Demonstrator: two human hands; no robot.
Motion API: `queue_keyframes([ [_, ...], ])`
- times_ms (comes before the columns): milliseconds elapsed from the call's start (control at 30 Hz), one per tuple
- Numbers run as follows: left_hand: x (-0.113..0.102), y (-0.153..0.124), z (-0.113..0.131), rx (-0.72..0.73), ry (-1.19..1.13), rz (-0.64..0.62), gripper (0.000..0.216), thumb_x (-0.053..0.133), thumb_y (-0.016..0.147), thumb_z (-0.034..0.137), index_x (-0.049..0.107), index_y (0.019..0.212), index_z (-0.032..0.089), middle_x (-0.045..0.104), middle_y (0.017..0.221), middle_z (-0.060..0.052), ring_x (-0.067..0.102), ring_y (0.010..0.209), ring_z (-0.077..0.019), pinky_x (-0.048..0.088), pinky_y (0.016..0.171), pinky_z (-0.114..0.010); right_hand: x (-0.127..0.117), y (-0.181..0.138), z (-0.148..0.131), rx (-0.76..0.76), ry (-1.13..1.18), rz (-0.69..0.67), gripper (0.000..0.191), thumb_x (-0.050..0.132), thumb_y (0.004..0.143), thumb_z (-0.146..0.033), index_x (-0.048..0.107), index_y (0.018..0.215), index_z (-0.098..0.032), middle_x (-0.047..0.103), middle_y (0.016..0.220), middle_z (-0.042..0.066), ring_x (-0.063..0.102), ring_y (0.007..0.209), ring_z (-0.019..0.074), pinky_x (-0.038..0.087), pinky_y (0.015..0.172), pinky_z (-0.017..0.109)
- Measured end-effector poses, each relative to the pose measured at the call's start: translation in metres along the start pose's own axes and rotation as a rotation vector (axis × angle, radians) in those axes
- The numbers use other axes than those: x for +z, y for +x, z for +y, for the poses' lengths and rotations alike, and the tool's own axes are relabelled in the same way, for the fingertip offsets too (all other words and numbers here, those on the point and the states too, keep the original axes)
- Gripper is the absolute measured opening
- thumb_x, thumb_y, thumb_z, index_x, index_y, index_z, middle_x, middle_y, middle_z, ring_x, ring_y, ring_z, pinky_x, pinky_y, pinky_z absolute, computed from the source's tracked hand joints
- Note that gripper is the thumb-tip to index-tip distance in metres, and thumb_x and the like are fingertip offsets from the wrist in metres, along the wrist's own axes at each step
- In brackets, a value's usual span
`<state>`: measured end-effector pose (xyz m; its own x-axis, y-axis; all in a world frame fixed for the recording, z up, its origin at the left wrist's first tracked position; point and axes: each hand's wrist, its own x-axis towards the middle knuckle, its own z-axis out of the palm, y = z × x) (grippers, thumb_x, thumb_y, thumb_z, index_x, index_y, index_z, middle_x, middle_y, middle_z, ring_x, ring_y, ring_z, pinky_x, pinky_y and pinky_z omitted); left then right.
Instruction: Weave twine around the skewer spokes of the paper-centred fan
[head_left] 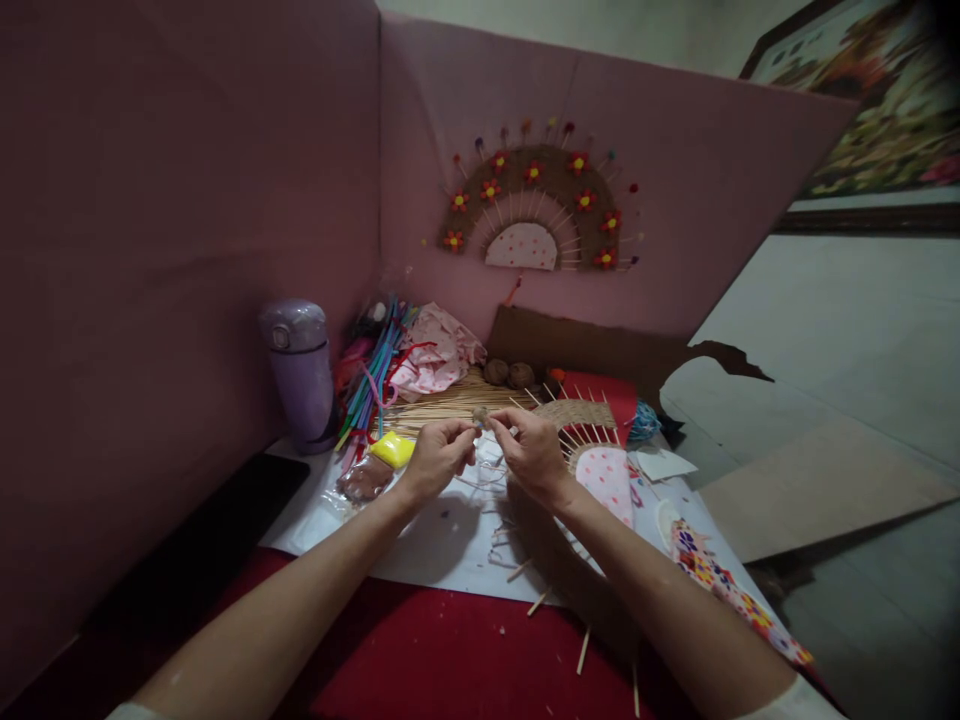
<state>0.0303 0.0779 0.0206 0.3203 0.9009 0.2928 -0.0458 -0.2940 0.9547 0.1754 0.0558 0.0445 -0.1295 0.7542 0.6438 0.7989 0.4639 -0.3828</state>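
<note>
My left hand point(437, 458) and my right hand point(531, 452) meet above the table, fingers pinched together round a small brownish bead-like piece point(481, 416) at their tips. Below and right of the hands lies a half-made fan of wooden sticks point(581, 430) woven with brown string round a spotted white half-disc point(609, 478). A finished fan point(534, 205) with red flowers hangs on the pink screen behind.
A purple flask point(300, 368) stands at the left by a bundle of coloured pipe cleaners point(375, 375). Loose skewers point(442, 405), two brown string balls point(508, 374), yellow clay point(392, 449), white paper point(442, 545) and patterned paper point(720, 580) lie about. A dark phone point(225, 520) rests at the left.
</note>
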Motion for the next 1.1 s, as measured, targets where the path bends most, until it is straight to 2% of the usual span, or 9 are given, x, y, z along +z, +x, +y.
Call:
queue_keyframes([
  [167,-0.002,-0.001,-0.006,0.090,0.169,-0.005,0.031,0.046,0.082,0.032,0.053,0.057,0.014,0.050,0.049,0.002,0.042,0.040,-0.0057,0.031,0.041,-0.018,-0.003,-0.004,-0.008,-0.096,-0.108,-0.062,0.014,0.052,0.083,-0.020,0.066,0.082,-0.018,0.069,0.080,0.006,0.061,0.075,0.0178,0.041,0.069,0.027],
  [333,-0.002,-0.003,-0.005,0.122,0.231,-0.004,0.025,0.048,0.080,0.027,0.057,0.060,0.015,0.050,0.049,0.003,0.040,0.043,-0.0066,0.029,0.044,-0.019,-0.002,-0.001,-0.009,-0.049,-0.094,-0.113,0.014,0.053,0.081,-0.019,0.066,0.077,-0.017,0.067,0.071,0.004,0.059,0.065,0.0155,0.039,0.062,0.025],
  [433,-0.002,-0.004,-0.004,0.148,0.252,-0.013,0.023,0.048,0.079,0.026,0.057,0.061,0.015,0.048,0.049,0.003,0.038,0.044,-0.0068,0.028,0.045,-0.020,-0.001,0.001,-0.008,-0.025,-0.055,-0.089,0.013,0.054,0.076,-0.014,0.065,0.069,-0.017,0.065,0.064,0.003,0.056,0.059,0.0140,0.037,0.059,0.024],
  [533,-0.002,-0.004,-0.003,0.150,0.233,-0.027,0.028,0.047,0.081,0.029,0.053,0.057,0.015,0.046,0.048,0.003,0.037,0.044,-0.0068,0.027,0.045,-0.020,-0.002,0.002,-0.007,-0.015,-0.012,-0.066,0.014,0.053,0.074,-0.011,0.064,0.068,-0.016,0.064,0.062,0.003,0.055,0.057,0.0129,0.037,0.056,0.023],
  [700,-0.002,-0.002,-0.003,0.136,0.173,-0.040,0.030,0.046,0.081,0.030,0.051,0.056,0.015,0.045,0.049,0.003,0.037,0.046,-0.0069,0.028,0.046,-0.020,-0.010,0.005,-0.003,-0.016,0.163,-0.157,0.014,0.054,0.079,-0.019,0.068,0.075,-0.017,0.068,0.067,0.003,0.057,0.058,0.0127,0.039,0.055,0.023],
  [967,-0.001,-0.003,-0.004,0.136,0.157,-0.055,0.024,0.047,0.079,0.027,0.053,0.058,0.015,0.047,0.048,0.004,0.038,0.045,-0.0069,0.029,0.046,-0.020,-0.006,0.003,-0.005,0.010,0.130,-0.141,0.013,0.055,0.073,-0.015,0.064,0.064,-0.016,0.062,0.056,0.001,0.052,0.051,0.0108,0.035,0.051,0.022],
  [1100,0.000,-0.004,0.001,0.089,0.047,-0.076,0.026,0.049,0.078,0.031,0.051,0.058,0.015,0.045,0.048,0.004,0.037,0.045,-0.0063,0.028,0.046,-0.020,-0.005,0.003,-0.004,0.039,0.162,-0.105,0.014,0.052,0.074,-0.014,0.062,0.064,-0.016,0.059,0.055,0.000,0.050,0.050,0.0099,0.036,0.050,0.021],
])
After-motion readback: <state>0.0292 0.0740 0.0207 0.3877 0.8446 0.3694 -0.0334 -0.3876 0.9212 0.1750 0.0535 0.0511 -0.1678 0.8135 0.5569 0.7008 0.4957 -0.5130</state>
